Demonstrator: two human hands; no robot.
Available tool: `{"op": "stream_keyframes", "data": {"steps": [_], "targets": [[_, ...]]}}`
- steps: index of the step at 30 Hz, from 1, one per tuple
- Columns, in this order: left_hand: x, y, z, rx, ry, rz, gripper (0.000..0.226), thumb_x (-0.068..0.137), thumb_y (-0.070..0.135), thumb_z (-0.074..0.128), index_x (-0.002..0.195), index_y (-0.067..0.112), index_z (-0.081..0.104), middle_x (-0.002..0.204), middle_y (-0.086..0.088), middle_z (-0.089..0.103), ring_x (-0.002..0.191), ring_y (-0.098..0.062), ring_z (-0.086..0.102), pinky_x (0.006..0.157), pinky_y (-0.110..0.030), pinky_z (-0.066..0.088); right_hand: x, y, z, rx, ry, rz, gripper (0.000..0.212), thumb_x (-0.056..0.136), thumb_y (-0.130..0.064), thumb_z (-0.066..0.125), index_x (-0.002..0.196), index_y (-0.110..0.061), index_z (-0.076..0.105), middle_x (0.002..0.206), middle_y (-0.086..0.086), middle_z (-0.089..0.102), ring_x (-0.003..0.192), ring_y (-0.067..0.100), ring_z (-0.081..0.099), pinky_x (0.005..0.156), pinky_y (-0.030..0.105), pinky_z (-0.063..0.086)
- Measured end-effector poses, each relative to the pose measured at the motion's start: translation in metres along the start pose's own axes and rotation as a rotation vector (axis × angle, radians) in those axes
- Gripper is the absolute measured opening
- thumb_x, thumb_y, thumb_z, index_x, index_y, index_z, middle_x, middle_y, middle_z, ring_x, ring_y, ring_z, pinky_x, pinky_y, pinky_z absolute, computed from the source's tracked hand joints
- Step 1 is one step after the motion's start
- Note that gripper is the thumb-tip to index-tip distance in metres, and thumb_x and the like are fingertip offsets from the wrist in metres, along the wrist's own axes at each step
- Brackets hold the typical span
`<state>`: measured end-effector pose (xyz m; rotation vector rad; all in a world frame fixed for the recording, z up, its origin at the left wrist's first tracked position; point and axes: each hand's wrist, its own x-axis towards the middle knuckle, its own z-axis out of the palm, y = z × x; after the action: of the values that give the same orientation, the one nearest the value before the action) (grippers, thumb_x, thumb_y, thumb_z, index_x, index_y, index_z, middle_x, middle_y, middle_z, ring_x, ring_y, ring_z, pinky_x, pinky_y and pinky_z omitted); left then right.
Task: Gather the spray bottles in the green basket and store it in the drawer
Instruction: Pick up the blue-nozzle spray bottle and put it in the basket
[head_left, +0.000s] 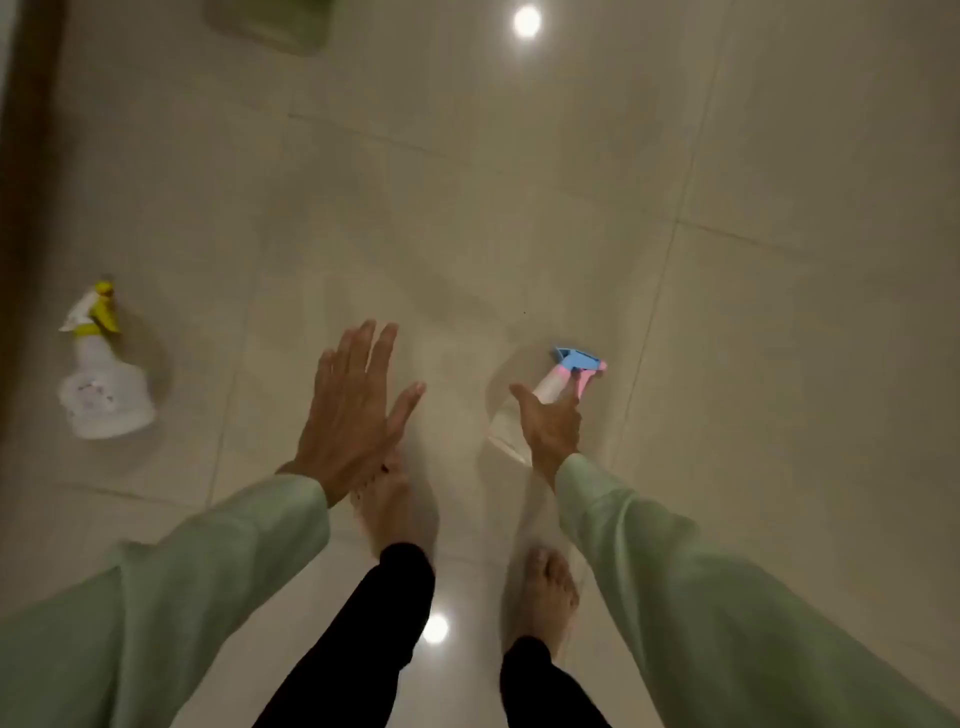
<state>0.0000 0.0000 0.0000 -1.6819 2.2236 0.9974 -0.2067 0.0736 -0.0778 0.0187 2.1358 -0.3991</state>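
One view only: head cam, wide-angle, worn on person, facing fwd and steeply down at tiled floor (519, 208) from standing height. Both sleeved arms enter from bottom edge, feet at lower centre. Frame edges blurred; ceiling-light glare top centre and bottom centre.

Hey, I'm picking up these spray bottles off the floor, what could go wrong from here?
The right hand seems to hold the clear bottle with the blue and pink trigger only near its neck; it might slip and drop onto the tiled floor. The floor looks glossy and your feet are bare, so any leaked spray could make it slippery. The yellow-trigger bottle lies to your left, and the green basket sits far ahead, so you could miss it.
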Motion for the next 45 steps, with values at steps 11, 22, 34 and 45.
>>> {"op": "stream_keyframes", "data": {"steps": [11, 22, 34, 45], "targets": [[0.01, -0.007, -0.054, -0.099, -0.03, -0.091, 0.072, 0.099, 0.054, 0.034, 0.159, 0.022, 0.011, 0.168, -0.007, 0.01, 0.156, -0.026, 0.006, 0.126, -0.048, 0.009, -0.036, -0.07, -0.012, 0.002, -0.013, -0.185, 0.029, 0.076, -0.026, 0.075, 0.104, -0.025, 0.067, 0.088, 0.0, 0.071, 0.083, 0.025, 0.07, 0.077, 0.04, 0.057], [0.064, 0.05, -0.294, -0.242, 0.262, -0.14, 0.071, 0.1, 0.05, 0.041, 0.159, 0.023, 0.013, 0.168, -0.004, 0.011, 0.156, -0.023, 0.007, 0.127, -0.045, 0.008, -0.177, -0.363, -0.056, -0.078, -0.2, -0.697, 0.018, 0.077, -0.013, 0.072, 0.089, -0.014, 0.06, 0.084, 0.012, 0.064, 0.074, 0.022, 0.059, 0.074, 0.045, 0.051], [0.225, 0.046, -0.406, -0.276, 0.403, -0.33, 0.071, 0.099, 0.049, 0.042, 0.158, 0.017, 0.018, 0.167, -0.009, 0.018, 0.155, -0.027, 0.013, 0.125, -0.047, 0.014, -0.128, -0.611, -0.008, -0.253, -0.292, -1.037, 0.031, 0.075, -0.01, 0.074, 0.102, -0.023, 0.067, 0.102, -0.003, 0.069, 0.1, 0.02, 0.058, 0.093, 0.043, 0.044], [0.368, -0.007, -0.432, -0.352, 0.436, -0.403, 0.071, 0.098, 0.053, 0.039, 0.158, 0.019, 0.02, 0.165, -0.008, 0.022, 0.152, -0.028, 0.021, 0.121, -0.051, 0.023, -0.045, -0.733, 0.117, -0.254, -0.418, -1.131, 0.045, 0.076, 0.002, 0.074, 0.106, -0.031, 0.065, 0.112, -0.002, 0.068, 0.1, 0.009, 0.064, 0.084, 0.022, 0.051]]}}
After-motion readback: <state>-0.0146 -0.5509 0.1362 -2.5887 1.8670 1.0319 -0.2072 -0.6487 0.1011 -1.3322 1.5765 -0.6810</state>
